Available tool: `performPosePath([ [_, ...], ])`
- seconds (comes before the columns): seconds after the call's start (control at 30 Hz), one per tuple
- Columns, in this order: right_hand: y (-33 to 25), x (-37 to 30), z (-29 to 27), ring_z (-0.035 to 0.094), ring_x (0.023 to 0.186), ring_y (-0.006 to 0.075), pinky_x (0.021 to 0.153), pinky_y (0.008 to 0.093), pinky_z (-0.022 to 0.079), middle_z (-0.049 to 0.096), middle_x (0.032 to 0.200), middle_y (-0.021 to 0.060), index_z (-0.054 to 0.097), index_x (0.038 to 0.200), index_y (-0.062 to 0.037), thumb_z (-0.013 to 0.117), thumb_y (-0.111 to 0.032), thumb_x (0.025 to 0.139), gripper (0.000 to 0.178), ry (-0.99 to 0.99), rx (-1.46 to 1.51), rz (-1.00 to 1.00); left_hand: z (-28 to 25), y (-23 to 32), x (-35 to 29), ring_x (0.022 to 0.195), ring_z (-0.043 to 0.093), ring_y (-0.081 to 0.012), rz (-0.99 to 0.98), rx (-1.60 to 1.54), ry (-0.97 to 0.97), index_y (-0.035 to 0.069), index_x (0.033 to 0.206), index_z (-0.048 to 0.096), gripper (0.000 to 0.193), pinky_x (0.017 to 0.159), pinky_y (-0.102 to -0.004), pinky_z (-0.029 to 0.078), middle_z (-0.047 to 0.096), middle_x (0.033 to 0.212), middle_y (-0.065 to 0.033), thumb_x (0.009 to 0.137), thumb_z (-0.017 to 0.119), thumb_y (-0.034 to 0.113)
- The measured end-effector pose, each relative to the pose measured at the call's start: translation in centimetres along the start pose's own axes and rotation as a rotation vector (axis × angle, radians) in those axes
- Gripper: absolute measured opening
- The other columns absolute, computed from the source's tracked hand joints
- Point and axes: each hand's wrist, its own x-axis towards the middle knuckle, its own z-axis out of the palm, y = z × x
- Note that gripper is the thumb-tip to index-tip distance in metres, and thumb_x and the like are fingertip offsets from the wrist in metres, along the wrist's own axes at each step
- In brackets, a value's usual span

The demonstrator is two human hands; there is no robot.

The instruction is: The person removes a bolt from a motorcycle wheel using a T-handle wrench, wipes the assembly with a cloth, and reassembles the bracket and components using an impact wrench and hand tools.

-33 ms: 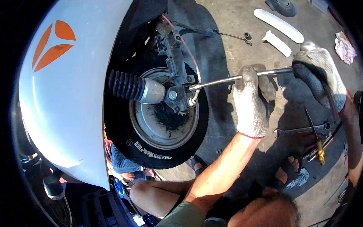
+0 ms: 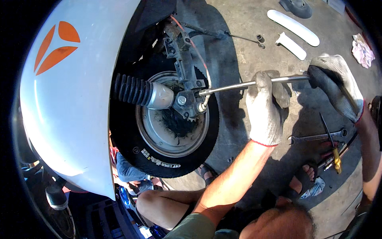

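My left hand [image 2: 264,105], in a white knit glove with a dark grip side, is closed around the middle of a long chrome T-handle socket wrench [image 2: 229,86]. My right hand [image 2: 336,87], gloved alike, is wrapped around the handle end and mostly hides it. The wrench's far end meets the dark bracket [image 2: 187,100] at the hub of a small wheel, where a fastener under it cannot be made out. A black tire [image 2: 159,167] surrounds the grey rim [image 2: 145,133]. A silver shock absorber end with a black ribbed boot [image 2: 133,89] joins the bracket.
A white body panel [image 2: 51,131] with orange marks fills the left. On the ground lie two white plastic pieces [image 2: 292,27], a combination wrench [image 2: 318,136], a yellow-handled screwdriver [image 2: 337,161] and a crumpled cloth [image 2: 362,51]. A red cable [image 2: 195,47] runs down to the hub.
My right hand has turned slightly at the wrench's handle, and its forearm has shifted a little. The left hand stays in place around the shaft.
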Motion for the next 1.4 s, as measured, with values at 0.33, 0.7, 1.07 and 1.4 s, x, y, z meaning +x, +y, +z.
performPosePath([
  [0.33, 1.8, -0.2, -2.7, 0.063, 0.083, 0.0262, 0.079, 0.0356, 0.051, 0.063, 0.091, 0.0152, 0.06, 0.109, -0.001, 0.063, -0.02, 0.083, 0.033, -0.05, -0.314, -0.375, 0.5, 0.9, -0.8, 0.055, 0.048, -0.0093, -0.073, -0.176, 0.042, 0.004, 0.093, 0.057, 0.029, 0.053, -0.0239, 0.039, 0.051, 0.063, 0.0, 0.097, 0.055, 0.032],
  [0.7, 0.4, 1.5, -1.4, 0.061, 0.083, 0.0283, 0.084, 0.0389, 0.051, 0.06, 0.091, 0.0118, 0.065, 0.102, -0.0041, 0.059, -0.015, 0.082, 0.023, 0.149, -0.719, -0.744, -0.6, 1.3, -0.6, 0.057, 0.05, -0.0093, -0.006, -0.223, 0.059, 0.004, 0.1, 0.058, 0.025, 0.053, -0.0224, 0.042, 0.056, 0.067, -0.0017, 0.096, 0.056, 0.029],
  [1.07, 1.1, 2.3, -0.7, 0.052, 0.08, 0.0328, 0.072, 0.043, 0.044, 0.057, 0.082, 0.0131, 0.064, 0.085, -0.0053, 0.064, -0.023, 0.078, 0.019, 0.155, -0.452, -0.641, -1.4, 0.5, 0.3, 0.053, 0.047, -0.0112, 0.075, -0.105, 0.015, 0.002, 0.097, 0.058, 0.029, 0.052, -0.0264, 0.042, 0.051, 0.062, -0.001, 0.097, 0.055, 0.031],
  [1.4, -1.3, 1.1, 0.5, 0.056, 0.067, 0.0246, 0.066, 0.0365, 0.046, 0.055, 0.071, 0.0129, 0.06, 0.083, 0.0, 0.057, -0.019, 0.09, 0.021, 0.127, -0.107, -0.398, -1.5, 1.0, -0.2, 0.052, 0.047, -0.01, 0.053, -0.037, 0.086, 0.002, 0.094, 0.059, 0.032, 0.051, -0.0241, 0.039, 0.05, 0.061, -0.0006, 0.097, 0.054, 0.033],
])
